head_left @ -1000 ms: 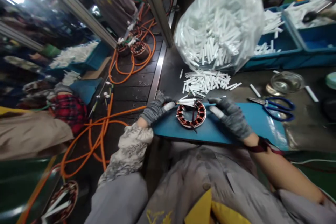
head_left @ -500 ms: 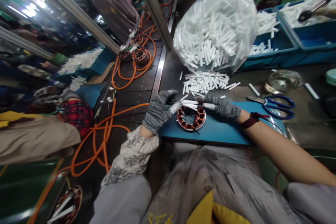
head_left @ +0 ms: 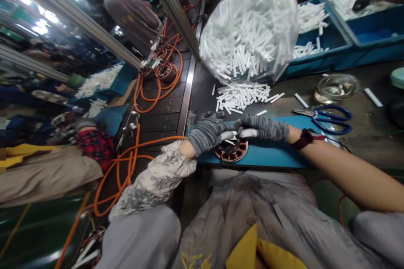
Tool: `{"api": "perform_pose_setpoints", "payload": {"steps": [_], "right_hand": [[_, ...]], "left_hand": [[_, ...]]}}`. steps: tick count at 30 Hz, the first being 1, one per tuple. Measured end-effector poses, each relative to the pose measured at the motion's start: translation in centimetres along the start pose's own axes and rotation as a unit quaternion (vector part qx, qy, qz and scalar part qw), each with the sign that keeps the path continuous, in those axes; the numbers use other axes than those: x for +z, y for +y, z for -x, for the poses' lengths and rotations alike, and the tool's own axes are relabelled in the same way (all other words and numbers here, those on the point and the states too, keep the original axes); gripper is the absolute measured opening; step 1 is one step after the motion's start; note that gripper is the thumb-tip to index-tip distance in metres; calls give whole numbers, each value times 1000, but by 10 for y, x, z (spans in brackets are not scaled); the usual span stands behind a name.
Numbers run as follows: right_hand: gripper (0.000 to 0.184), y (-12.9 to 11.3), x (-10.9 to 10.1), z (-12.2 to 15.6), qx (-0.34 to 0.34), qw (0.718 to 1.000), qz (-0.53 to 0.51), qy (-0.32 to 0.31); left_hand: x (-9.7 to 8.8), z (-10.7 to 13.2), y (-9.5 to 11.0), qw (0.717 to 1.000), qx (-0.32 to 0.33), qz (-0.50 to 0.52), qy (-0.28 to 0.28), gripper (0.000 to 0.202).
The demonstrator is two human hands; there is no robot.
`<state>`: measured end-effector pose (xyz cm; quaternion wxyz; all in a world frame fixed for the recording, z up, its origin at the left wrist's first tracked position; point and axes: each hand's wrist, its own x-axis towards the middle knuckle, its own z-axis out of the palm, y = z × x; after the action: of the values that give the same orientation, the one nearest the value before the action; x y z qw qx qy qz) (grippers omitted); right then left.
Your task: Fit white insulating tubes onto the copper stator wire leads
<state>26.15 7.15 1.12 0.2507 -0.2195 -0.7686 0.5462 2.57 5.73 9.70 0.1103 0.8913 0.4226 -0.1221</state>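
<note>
A round stator point(head_left: 235, 152) with copper windings lies on a blue board point(head_left: 271, 155) in front of me. My left hand point(head_left: 206, 133), in a grey glove, is curled over its left side. My right hand point(head_left: 263, 127), also gloved, meets it above the stator. Both pinch white strips point(head_left: 235, 134) between the fingertips. A loose pile of white strips point(head_left: 241, 94) lies just beyond the board.
A clear bag full of white strips point(head_left: 249, 33) stands behind the pile. Blue bins point(head_left: 318, 50) sit at the back right. Blue-handled scissors point(head_left: 328, 115) and a glass dish point(head_left: 337, 86) lie to the right. Orange cables point(head_left: 148, 105) run on the conveyor at left, near another person point(head_left: 131, 10).
My hands have come together over the stator. The right hand moved left from the board's middle and took hold of the white strips with the left.
</note>
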Motion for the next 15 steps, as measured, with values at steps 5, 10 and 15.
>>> {"api": "perform_pose_setpoints", "payload": {"steps": [5, 10, 15], "right_hand": [[44, -10, 5, -3, -14, 995, 97, 0], [45, -12, 14, -10, -5, 982, 184, 30], [30, -19, 25, -16, 28, 965, 261, 25]], "left_hand": [[17, 24, -9, 997, 6, 34, 74, 27], [31, 33, -5, 991, 26, 34, 128, 28], [32, 32, -6, 990, 40, 37, 130, 29]]}}
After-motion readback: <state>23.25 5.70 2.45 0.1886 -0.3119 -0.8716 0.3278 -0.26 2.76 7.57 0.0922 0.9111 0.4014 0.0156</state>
